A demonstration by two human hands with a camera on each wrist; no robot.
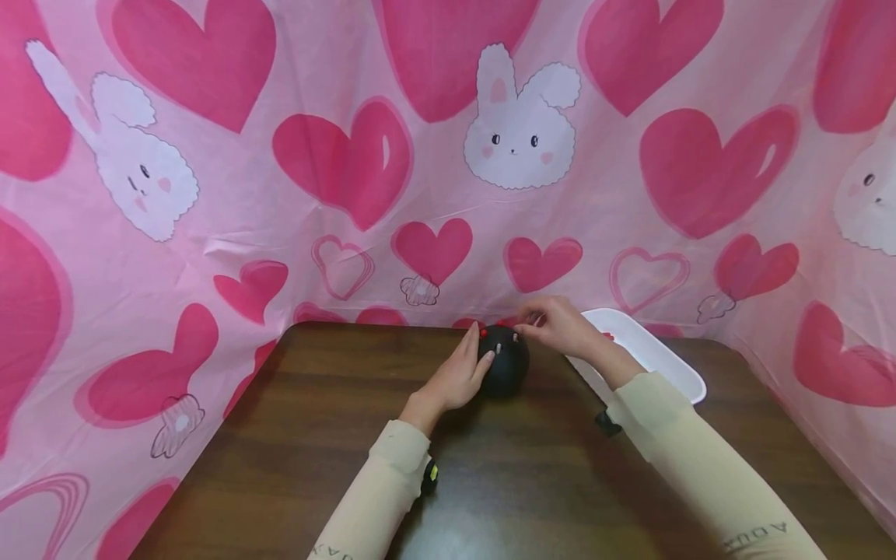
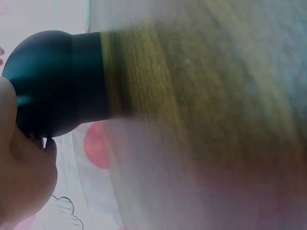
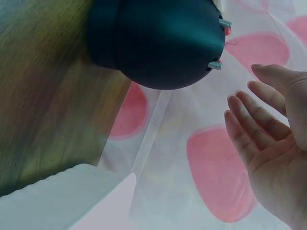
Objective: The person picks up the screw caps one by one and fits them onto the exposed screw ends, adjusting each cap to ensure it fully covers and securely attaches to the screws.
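From the head view, the black dome (image 1: 503, 362) sat at the far edge of the brown table (image 1: 315, 435), a little right of frame centre, close under the pink heart-and-rabbit backdrop (image 1: 434, 155). The left hand (image 1: 458, 376) lay against its left flank, fingers straight and resting on the shell. The right hand (image 1: 560, 323) hovered just above and right of the top, where small red bits (image 1: 483, 332) showed; whether it pinched anything there I could not tell. A white tray (image 1: 665, 362) sat right of the dome, behind that forearm.

Over to the left wrist camera: the dome (image 2: 53, 86) filled the upper left, a smooth rounded body on a straight collar, with fingertips (image 2: 45, 143) tucked against its underside at lower left.

And the right wrist camera: the dome (image 3: 158, 43) sat top centre, two threaded studs (image 3: 224, 23) poking from its right side. The right hand (image 3: 268, 143) at lower right was spread, fingers straight and apart from the dome, holding nothing.

It looked rigid, glossy and likely slippery, perhaps light; I'd judge the collar or a flat palm on the flank the safest hold, clear of the studs.
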